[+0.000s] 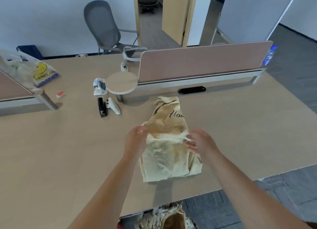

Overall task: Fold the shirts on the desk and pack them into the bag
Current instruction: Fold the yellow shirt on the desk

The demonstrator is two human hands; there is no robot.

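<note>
Two hands at the cream shirt [169, 153] on the bench [68, 151]: left hand [136, 138] fingers pinch its fold, right hand [199, 142] fingers spread, released

desk [68, 151] open beside shirt [169, 153], divider [202, 62] beyond

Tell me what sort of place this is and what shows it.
Most likely an open-plan office. A long shared desk carries a low divider panel, a grey mesh office chair stands behind it, and a black stapler lies on the desktop.
</note>
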